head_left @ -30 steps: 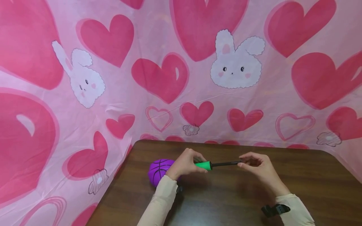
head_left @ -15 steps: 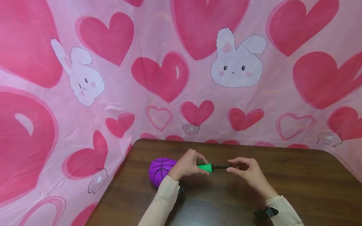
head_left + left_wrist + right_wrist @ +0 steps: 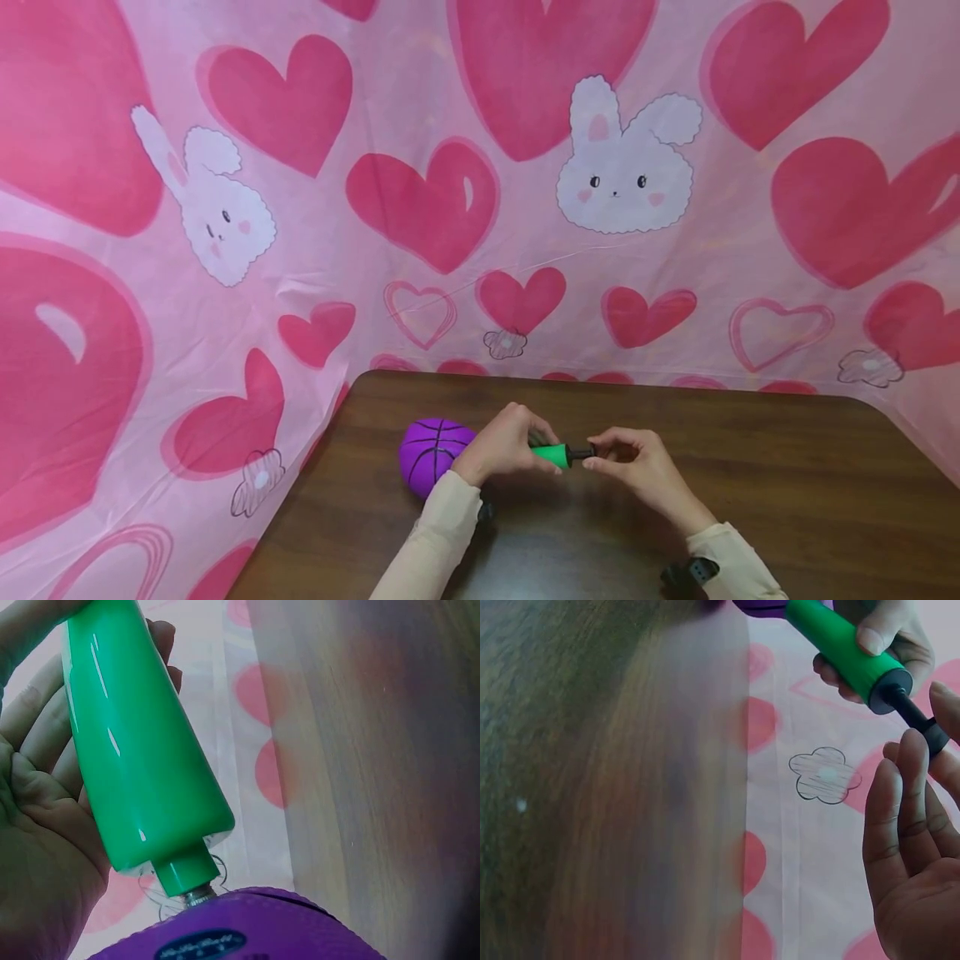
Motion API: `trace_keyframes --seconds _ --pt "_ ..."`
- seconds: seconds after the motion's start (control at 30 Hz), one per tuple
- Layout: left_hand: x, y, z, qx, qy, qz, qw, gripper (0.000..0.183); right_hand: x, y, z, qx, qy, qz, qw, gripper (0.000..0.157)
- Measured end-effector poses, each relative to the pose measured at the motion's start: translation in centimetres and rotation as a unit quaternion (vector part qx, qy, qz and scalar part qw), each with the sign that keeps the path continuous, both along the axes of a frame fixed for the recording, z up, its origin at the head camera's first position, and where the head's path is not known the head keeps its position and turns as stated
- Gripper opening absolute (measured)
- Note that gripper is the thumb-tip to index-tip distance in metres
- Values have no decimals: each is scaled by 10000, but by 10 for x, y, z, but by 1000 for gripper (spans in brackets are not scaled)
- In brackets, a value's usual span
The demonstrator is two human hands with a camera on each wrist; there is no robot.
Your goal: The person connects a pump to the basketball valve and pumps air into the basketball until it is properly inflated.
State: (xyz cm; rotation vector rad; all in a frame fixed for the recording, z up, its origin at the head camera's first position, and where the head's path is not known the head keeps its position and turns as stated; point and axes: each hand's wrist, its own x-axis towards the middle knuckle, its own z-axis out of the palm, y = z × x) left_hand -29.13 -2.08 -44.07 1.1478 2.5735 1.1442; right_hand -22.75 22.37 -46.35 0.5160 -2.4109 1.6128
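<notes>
A green hand pump lies across my left hand, whose fingers and thumb grip its barrel. From its far end a metal needle runs into the top of a purple ball with black basketball lines, partly hidden behind my left hand in the head view. My right hand pinches the black handle at the end of the plunger rod. Only a short length of rod shows between barrel and handle.
Both hands are above a dark brown wooden table. Behind and to the left hangs a pink cloth with hearts and rabbits. A black strap device sits at the right wrist.
My right hand has moved left toward my left hand, pushing the plunger rod most of the way into the green barrel. The left hand has shifted slightly right, still gripping the pump.
</notes>
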Motion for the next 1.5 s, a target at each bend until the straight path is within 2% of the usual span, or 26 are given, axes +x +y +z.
trace_keyframes --seconds 0.27,0.43,0.6,1.07,1.5 --pt "-1 -1 1 59 -35 -14 10000 25 -1 2 3 208 220 160 9994 20" --pt "-2 -3 2 165 -209 -76 9996 25 -3 5 6 329 225 176 9991 21" --pt "-3 -4 2 164 -183 -53 9997 28 -3 13 9 355 255 146 9989 21" --pt "-6 -19 8 152 73 251 9995 29 0 45 27 -65 460 -381 9982 17" --pt "-6 -20 8 151 -82 301 9994 30 0 52 28 -134 645 -287 9974 19"
